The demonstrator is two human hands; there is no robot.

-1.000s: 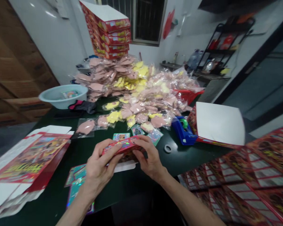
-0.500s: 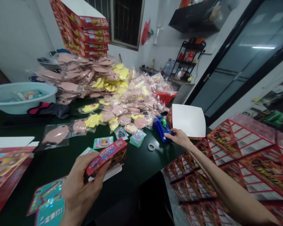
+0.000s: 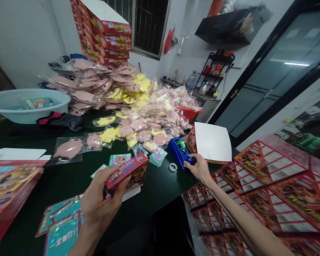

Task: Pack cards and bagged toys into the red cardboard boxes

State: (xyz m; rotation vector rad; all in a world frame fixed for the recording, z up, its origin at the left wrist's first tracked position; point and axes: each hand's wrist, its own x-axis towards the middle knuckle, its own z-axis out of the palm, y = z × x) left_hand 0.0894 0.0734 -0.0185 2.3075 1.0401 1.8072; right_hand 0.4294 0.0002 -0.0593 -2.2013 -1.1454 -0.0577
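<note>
My left hand (image 3: 104, 199) is closed around a small red box (image 3: 128, 170), gripping it by its sides. A white flap sticks out at the box's lower edge. My right hand (image 3: 201, 169) is closed on the front end of a blue tape dispenser (image 3: 179, 153), thumb on the near side. A green-cored roll sits in the dispenser; any strip of tape between the fingers is too small to make out. A loose white ring (image 3: 173, 167) lies on the dark table near it. Small cards (image 3: 158, 157) lie behind the red box, and larger teal cards (image 3: 62, 233) beside my left wrist.
Bagged pink and yellow pieces (image 3: 138, 106) are heaped at the back. A light blue basin (image 3: 29, 106) stands left, and an open red carton (image 3: 13, 192) below it. A white-lined box (image 3: 213, 142) stands behind my right hand. Packed red display boxes (image 3: 280, 199) fill the right.
The tape dispenser has shifted left and towards me, closer to the white ring, with my right hand on it. My left hand still holds the red box. The view has turned slightly.
</note>
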